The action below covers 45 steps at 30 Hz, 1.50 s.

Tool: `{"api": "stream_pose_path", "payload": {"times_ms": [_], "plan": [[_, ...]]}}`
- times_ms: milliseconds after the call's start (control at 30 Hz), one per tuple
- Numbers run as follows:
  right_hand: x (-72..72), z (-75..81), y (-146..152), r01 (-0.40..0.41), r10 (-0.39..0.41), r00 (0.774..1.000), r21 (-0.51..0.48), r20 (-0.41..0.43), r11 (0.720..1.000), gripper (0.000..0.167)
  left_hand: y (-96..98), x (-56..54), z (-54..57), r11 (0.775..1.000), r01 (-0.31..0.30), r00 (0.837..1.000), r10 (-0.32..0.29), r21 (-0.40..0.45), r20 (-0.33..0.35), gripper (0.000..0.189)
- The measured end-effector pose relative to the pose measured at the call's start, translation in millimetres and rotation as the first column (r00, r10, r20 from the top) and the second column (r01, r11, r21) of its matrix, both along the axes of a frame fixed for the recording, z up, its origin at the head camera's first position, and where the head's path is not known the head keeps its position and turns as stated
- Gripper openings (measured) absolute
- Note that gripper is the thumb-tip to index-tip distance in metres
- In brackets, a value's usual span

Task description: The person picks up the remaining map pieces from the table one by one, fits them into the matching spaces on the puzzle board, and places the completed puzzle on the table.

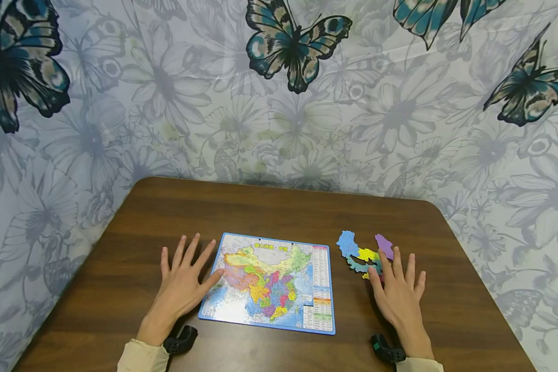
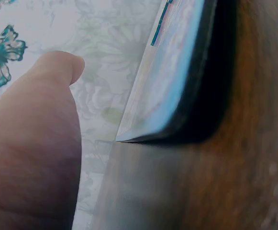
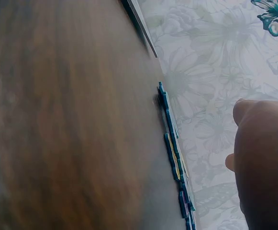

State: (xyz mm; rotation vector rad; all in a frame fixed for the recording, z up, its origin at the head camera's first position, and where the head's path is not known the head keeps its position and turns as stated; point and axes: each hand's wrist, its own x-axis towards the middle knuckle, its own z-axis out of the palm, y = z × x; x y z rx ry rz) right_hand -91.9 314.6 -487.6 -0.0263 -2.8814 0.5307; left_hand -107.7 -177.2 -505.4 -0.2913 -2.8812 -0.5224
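A map puzzle board point(image 1: 230, 310) with a blue border and a coloured map of China lies flat on the table. My left hand point(image 1: 179, 287) is at its left side with fingers spread, the thumb overlapping the board's left edge. To the board's right is a group of loose map puzzle pieces: a blue piece point(image 1: 347, 243), a yellow piece point(image 1: 367, 254), a purple piece point(image 1: 384, 246) and a teal piece point(image 1: 356, 265). My right hand point(image 1: 399, 297) is beside them, fingers straight and holding nothing; it hides part of the group. The right wrist view shows these puzzle pieces point(image 3: 171, 139) edge-on.
The brown wooden table point(image 1: 279, 206) has rounded far corners and backs onto a wall covering point(image 1: 232, 129) with flowers and butterflies. Black wrist devices point(image 1: 180, 340) sit at both wrists, below the board's level in the head view.
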Motion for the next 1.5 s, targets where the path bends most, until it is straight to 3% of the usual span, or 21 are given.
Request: {"api": "stream_pose_path", "payload": {"times_ms": [500, 1000, 1500], "plan": [[-0.4, -0.1, -0.3, 0.000, 0.000, 1.000, 0.005, -0.003, 1.000, 0.064, 0.7, 0.0, -0.7, 0.999, 0.035, 0.997, -0.037, 0.029, 0.073, 0.078], [-1.2, 0.7, -1.7, -0.007, 0.007, 1.000, 0.003, -0.011, 1.000, 0.073, 1.9, 0.5, -2.0, 0.995, 0.080, 0.994, -0.085, 0.061, 0.075, 0.080], [-3.3, -2.2, -2.5, -0.066, 0.069, 0.994, 0.033, -0.084, 0.997, 0.072, 2.1, 2.5, -0.7, 0.988, 0.127, 0.987, -0.135, 0.093, 0.085, 0.080]]}}
